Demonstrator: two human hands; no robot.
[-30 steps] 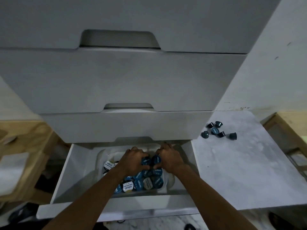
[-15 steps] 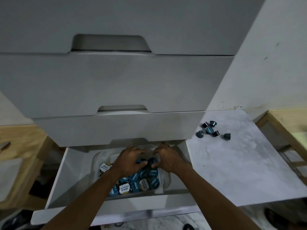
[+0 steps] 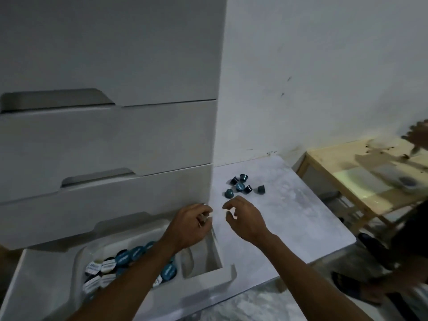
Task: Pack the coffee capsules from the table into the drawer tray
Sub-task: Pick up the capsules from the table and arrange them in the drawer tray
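Observation:
Several dark blue coffee capsules (image 3: 242, 186) lie in a loose cluster on the grey marble table (image 3: 289, 218), close to the cabinet's side. The open bottom drawer (image 3: 203, 281) holds a white tray (image 3: 187, 262) with many blue and white-lidded capsules (image 3: 129, 258) packed in it. My left hand (image 3: 192, 224) hovers at the drawer's right back corner, fingers curled and holding nothing. My right hand (image 3: 243, 216) is over the table just short of the loose capsules, fingers apart and empty.
A tall white drawer cabinet (image 3: 111, 140) stands above the open drawer. A wooden table (image 3: 361, 181) is at the right, with another person's hand (image 3: 416, 135) and dark-clothed body (image 3: 393, 262) at the frame's edge. A white wall rises behind the marble table.
Both hands have lifted out of the tray and moved right, toward the loose capsules on the table. The view has swung right.

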